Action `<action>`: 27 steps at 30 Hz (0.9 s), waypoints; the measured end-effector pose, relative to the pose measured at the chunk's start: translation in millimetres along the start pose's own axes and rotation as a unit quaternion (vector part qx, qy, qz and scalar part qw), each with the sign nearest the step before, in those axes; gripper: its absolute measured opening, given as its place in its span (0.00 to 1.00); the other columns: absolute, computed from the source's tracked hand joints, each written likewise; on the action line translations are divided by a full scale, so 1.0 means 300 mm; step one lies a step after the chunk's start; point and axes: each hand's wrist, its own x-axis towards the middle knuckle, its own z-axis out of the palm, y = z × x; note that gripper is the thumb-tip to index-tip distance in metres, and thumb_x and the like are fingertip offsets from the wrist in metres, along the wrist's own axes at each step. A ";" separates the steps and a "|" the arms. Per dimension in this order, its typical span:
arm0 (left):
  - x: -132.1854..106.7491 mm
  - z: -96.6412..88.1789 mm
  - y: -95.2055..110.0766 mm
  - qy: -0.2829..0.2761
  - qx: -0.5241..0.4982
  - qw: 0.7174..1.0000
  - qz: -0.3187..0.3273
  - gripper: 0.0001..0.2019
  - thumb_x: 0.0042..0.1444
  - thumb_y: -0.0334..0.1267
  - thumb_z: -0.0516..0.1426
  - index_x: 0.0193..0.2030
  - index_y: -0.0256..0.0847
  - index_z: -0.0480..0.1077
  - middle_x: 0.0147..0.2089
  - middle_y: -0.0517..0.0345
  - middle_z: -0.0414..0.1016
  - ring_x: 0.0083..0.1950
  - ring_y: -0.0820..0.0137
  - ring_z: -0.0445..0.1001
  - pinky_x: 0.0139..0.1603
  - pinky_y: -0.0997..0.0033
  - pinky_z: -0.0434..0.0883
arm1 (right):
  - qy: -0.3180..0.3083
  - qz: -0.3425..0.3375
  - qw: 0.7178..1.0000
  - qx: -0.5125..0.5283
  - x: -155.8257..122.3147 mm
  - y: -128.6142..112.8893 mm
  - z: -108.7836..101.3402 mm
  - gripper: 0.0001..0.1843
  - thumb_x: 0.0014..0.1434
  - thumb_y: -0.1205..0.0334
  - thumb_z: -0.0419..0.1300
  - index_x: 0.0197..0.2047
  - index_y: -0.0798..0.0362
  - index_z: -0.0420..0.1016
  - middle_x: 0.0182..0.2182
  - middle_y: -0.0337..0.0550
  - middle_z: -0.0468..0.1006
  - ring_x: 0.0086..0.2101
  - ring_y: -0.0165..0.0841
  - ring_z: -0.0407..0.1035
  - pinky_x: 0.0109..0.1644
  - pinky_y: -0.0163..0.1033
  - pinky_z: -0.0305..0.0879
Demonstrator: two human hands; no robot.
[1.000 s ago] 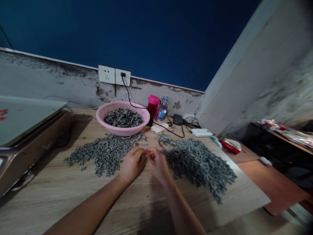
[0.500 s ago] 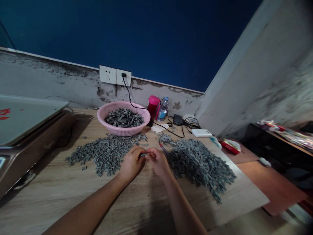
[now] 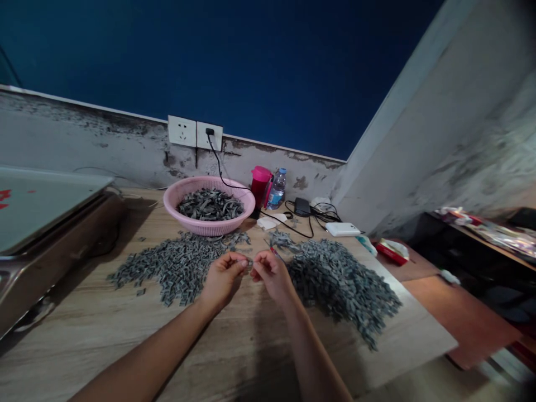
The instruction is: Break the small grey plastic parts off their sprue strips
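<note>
Over the middle of the table, my left hand (image 3: 221, 282) pinches a small grey piece (image 3: 250, 262) between thumb and fingers. The fingertips of my right hand (image 3: 275, 278) are pinched at the other end of this piece, which is too small to make out in detail. To the left lies a spread-out pile of small grey pieces (image 3: 167, 267). A taller heap of similar grey pieces (image 3: 343, 287) is on the right. Close behind my right hand lies a thin tool with a red part (image 3: 275, 252), partly hidden.
A pink basket (image 3: 176, 219) full of grey strips stands behind the left pile. Beyond are a pink-lidded cup (image 3: 260, 181), a water bottle (image 3: 277, 190), a black adapter (image 3: 302, 207) with cables, and a white box (image 3: 342, 229). A scale (image 3: 54, 206) occupies the left side.
My hands have drawn slightly apart, and the fingers of my left hand have straightened somewhat, leaving the small grey piece between the fingertips. The whole view has shifted slightly.
</note>
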 end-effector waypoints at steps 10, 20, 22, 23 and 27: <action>-0.013 0.018 0.032 -0.022 -0.126 0.990 -0.060 0.13 0.35 0.31 0.68 0.29 0.36 0.72 0.28 0.61 0.74 0.28 0.79 0.70 0.33 0.80 0.68 | 0.044 0.026 0.997 0.052 0.009 -0.024 -0.008 0.11 0.45 0.56 0.61 0.29 0.53 0.68 0.22 0.39 0.74 0.25 0.33 0.70 0.35 0.40 0.70; -0.029 0.035 0.024 -0.059 -0.064 0.996 -0.032 0.11 0.37 0.34 0.67 0.29 0.36 0.73 0.32 0.58 0.74 0.33 0.74 0.71 0.38 0.74 0.69 | 0.033 0.014 0.999 -0.016 0.006 -0.028 -0.006 0.06 0.45 0.61 0.59 0.29 0.53 0.68 0.19 0.35 0.70 0.20 0.28 0.64 0.27 0.34 0.64; -0.027 0.033 0.021 -0.051 -0.038 0.998 -0.015 0.15 0.36 0.34 0.67 0.33 0.37 0.72 0.31 0.58 0.73 0.31 0.75 0.70 0.36 0.75 0.69 | 0.025 0.006 1.000 -0.015 0.003 -0.036 -0.004 0.06 0.46 0.61 0.59 0.28 0.53 0.68 0.18 0.34 0.68 0.19 0.26 0.61 0.26 0.33 0.62; -0.025 0.031 0.018 -0.047 -0.026 0.999 -0.003 0.17 0.36 0.33 0.67 0.35 0.37 0.71 0.30 0.59 0.72 0.31 0.76 0.70 0.35 0.76 0.68 | 0.019 0.003 1.000 -0.013 0.002 -0.039 -0.003 0.06 0.46 0.60 0.59 0.28 0.53 0.68 0.18 0.34 0.68 0.19 0.26 0.60 0.26 0.32 0.61; -0.017 0.018 0.005 -0.042 0.019 0.998 0.037 0.21 0.37 0.32 0.66 0.41 0.38 0.68 0.30 0.61 0.70 0.30 0.76 0.69 0.33 0.78 0.68 | 0.002 -0.006 1.000 -0.015 0.000 -0.044 -0.004 0.07 0.47 0.60 0.58 0.28 0.53 0.68 0.19 0.35 0.68 0.20 0.26 0.60 0.24 0.30 0.56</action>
